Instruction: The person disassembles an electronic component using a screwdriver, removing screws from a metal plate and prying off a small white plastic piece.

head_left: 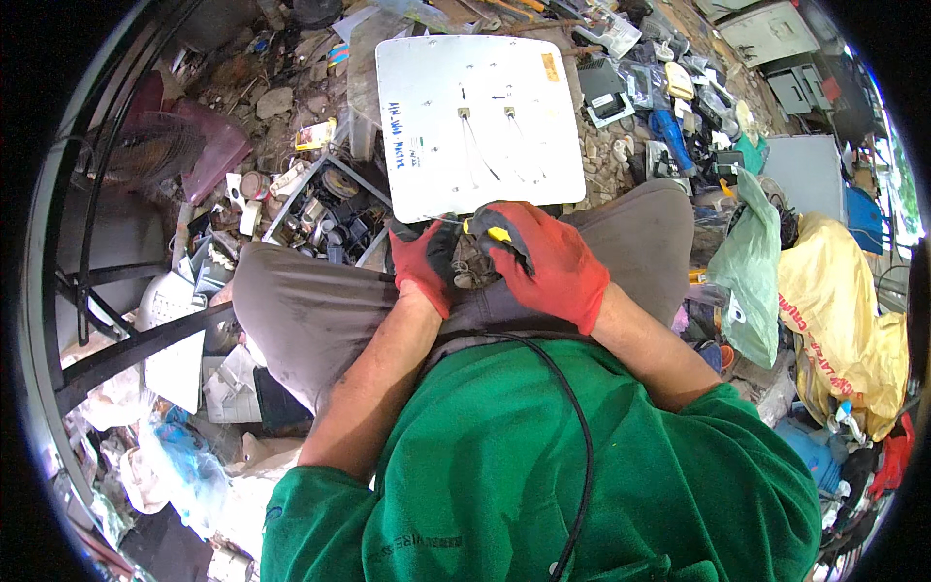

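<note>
A white flat panel [524, 145] with rounded corners lies in front of my knees, with blue handwriting on its left side and two thin wires coming from small metal fittings. Both my hands wear red gloves with dark grip surfaces. My right hand [543, 257] is closed around the yellow handle of a screwdriver [498, 234]. Its thin shaft points left along the panel's near edge. At that same edge, my left hand [423, 260] is curled against the panel near its lower left corner; its fingertips are partly hidden.
A metal-sided box [291, 199] of dark parts stands left of the panel. Loose scrap and electronics [669, 97] cover the ground at the right, near a green plastic bag [742, 281] and a yellow sack [824, 310]. Black metal bars [145, 349] run along the left side.
</note>
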The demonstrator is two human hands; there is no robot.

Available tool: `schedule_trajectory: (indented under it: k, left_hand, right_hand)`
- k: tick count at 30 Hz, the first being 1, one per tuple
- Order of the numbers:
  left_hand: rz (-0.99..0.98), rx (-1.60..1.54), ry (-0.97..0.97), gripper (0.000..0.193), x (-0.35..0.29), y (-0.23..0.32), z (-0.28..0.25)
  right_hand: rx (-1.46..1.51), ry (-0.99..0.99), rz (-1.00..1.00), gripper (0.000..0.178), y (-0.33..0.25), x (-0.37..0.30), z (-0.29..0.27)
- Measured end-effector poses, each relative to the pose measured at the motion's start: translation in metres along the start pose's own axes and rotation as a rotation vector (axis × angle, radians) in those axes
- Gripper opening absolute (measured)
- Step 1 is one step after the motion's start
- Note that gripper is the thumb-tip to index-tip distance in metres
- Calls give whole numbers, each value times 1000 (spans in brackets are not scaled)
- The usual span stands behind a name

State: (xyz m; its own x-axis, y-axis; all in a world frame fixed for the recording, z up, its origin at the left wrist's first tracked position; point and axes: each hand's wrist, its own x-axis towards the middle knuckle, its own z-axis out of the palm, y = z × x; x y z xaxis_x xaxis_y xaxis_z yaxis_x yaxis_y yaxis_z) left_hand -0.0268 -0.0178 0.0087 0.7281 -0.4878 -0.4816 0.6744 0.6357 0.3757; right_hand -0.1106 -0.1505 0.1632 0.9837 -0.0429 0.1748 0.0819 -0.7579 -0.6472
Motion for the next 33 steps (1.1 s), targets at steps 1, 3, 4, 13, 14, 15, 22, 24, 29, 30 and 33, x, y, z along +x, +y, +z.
schedule_trajectory:
  k: [1,3,4,13,14,15,22,24,29,30,33]
  left_hand:
    - [54,56,15,39,1,-1,-4]
    - [102,133,45,41,2,0,-9]
    - [96,152,56,43,1,1,-9]
    - [100,94,123,41,1,1,-11]
    - [108,90,116,40,1,0,-11]
    - [116,88,110,40,1,0,-9]
    - [101,193,209,37,0,4,-4]
    - [141,207,216,36,-1,5,-1]
    - [82,46,177,37,-5,5,5]
    - [56,-49,130,38,-1,5,2]
    - [88,-13,137,41,0,1,-4]
  right_hand:
    - [-1,-11,-7,36,0,1,1]
    - [-12,-20,-10,36,-1,2,3]
    - [-19,-24,-8,36,-1,1,4]
    - [-74,-62,16,36,-9,9,8]
    - [-76,-69,20,36,-10,10,7]
    - [-77,-76,23,36,-11,11,7]
    - [-99,-93,-7,38,-13,16,7]
    - [-108,-114,9,38,-14,18,7]
    - [-140,-144,11,38,-16,23,6]
    - [-148,-155,1,38,-17,25,5]
    - [-175,-177,-30,36,-23,33,2]
